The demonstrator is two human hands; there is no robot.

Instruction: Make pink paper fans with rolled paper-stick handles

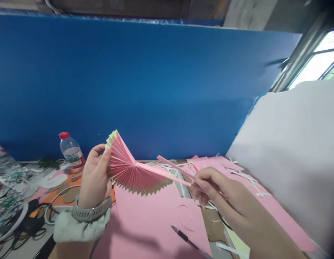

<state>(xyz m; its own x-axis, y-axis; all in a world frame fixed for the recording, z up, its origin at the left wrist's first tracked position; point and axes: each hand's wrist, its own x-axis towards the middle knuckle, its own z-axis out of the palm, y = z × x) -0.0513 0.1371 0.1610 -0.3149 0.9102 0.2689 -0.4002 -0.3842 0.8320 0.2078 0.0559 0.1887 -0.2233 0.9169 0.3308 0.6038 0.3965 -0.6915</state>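
A pink folded paper fan (pixel 141 176) with a yellow-green zigzag edge is spread out in the air above the table. My left hand (pixel 98 174) pinches its left end between thumb and fingers. On the other side, my right hand (pixel 212 187) is closed on the pink paper strip (pixel 180 177) that runs out from the fan's right edge. A second pink strip (pixel 173 164) also passes into those right fingers, its free end pointing up and left. Beneath the fan lies a pink paper sheet (pixel 153 212) with a black pen (pixel 185 237) on it.
A red-capped bottle (pixel 72 151) stands at the back left, near an orange sheet (pixel 57 196). Tangled black cables (pixel 29 219) lie at the left. More pink paper (pixel 277 216) and white paper scraps (pixel 253 181) cover the right side. A blue panel (pixel 156 86) rises behind.
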